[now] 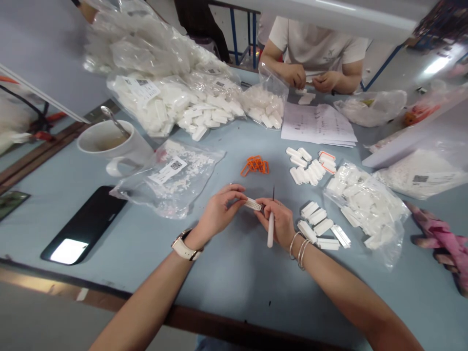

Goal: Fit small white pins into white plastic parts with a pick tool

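Reference landmark: the heap of orange frames (pixel 256 165) on the desk (pixel 234 278). The perforated white piece (pixel 252 204) is on the near side of the heap, raised between the two hands. The left hand (pixel 219 209) is nearly closed, fingertips and thumb pinching one end of it. The right hand (pixel 281 222) is curled round a white-handled tool (pixel 271 230), dark tip pointing away from the person, while its fingertips meet the other end of the piece.

Right of the heap lie loose white pieces (pixel 312 171); a second group (pixel 322 226) sits nearer the person, close to the right wrist. Left of the heap are a bag of small white parts (pixel 190 165) and, beyond it, a mug (pixel 106 146) with a spoon standing in it.

Risks, in my judgement: the piece could slip, being gripped only at its ends; the slender tip could scratch it or prick a finger, since one hand manages both. A sideways swing of the right forearm could scatter the nearer group. Dragging the bag might jog the mug (an open drink, poorly sited) and wet the parts.
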### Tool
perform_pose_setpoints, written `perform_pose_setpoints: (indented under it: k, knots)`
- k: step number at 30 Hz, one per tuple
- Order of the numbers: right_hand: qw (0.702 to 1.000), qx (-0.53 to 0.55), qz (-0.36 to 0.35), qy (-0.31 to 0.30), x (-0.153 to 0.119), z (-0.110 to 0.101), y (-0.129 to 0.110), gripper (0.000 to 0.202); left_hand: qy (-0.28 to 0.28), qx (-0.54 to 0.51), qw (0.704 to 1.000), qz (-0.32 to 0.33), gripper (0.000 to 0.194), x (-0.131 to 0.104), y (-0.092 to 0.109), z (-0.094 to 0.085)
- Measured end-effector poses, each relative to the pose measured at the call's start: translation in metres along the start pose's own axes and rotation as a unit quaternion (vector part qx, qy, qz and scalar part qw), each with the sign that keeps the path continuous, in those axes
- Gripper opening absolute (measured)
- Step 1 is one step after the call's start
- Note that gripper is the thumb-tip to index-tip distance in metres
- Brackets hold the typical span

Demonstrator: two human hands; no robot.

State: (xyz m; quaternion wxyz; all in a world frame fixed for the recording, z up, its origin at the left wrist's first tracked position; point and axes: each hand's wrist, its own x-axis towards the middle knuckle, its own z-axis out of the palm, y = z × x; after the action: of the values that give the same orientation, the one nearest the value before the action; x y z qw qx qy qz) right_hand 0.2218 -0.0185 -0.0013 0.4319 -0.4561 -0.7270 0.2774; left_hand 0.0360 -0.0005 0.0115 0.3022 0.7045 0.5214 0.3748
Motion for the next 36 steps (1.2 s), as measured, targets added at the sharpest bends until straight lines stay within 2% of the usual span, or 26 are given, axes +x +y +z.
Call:
perform_pose_setpoints:
  k: [4,7,10,13,18,23,27,31,34,36]
  knots:
    - [1.0,0.02,0.001,0.001,0.0,0.0,0.0,0.02,-0.007,-0.007,1.0,-0.011,0.017,0.001,0.0,0.0]
    - [1.0,0.015,-0.02,0.006,0.0,0.001,0.002,0.017,-0.01,-0.043,0.998,-0.051,0.019,0.001,0.001,0.001]
    - [0.998,-0.003,-0.059,0.02,-0.001,0.003,0.006,0.01,-0.036,-0.103,0.988,-0.106,0.025,0.002,0.004,0.0]
    - [0.997,-0.014,-0.072,0.023,-0.002,0.003,0.008,0.007,-0.069,-0.145,0.978,-0.134,0.028,0.002,0.005,-0.002]
    - [0.997,-0.018,-0.078,0.02,-0.002,0.003,0.008,0.008,-0.062,-0.171,0.974,-0.131,0.028,0.002,0.006,-0.003]
    - [0.996,-0.019,-0.083,0.012,-0.001,0.003,0.006,0.014,-0.049,-0.152,0.98,-0.117,0.022,0.002,0.011,-0.004]
    - [0.998,-0.02,-0.067,0.007,-0.001,0.003,0.006,0.015,-0.041,-0.141,0.981,-0.129,0.025,0.003,0.01,-0.008]
    - [0.998,-0.033,-0.053,0.004,-0.001,0.003,0.007,0.007,0.03,-0.028,0.99,-0.132,0.026,0.005,0.002,-0.016]
    - [0.998,-0.035,-0.049,0.0,-0.001,0.004,0.007,0.007,0.085,0.11,0.988,-0.068,0.023,0.006,-0.009,-0.019]
    - [0.998,-0.032,-0.049,-0.003,0.0,0.004,0.007,0.007,0.08,0.186,0.979,-0.017,0.024,0.006,-0.016,-0.018]
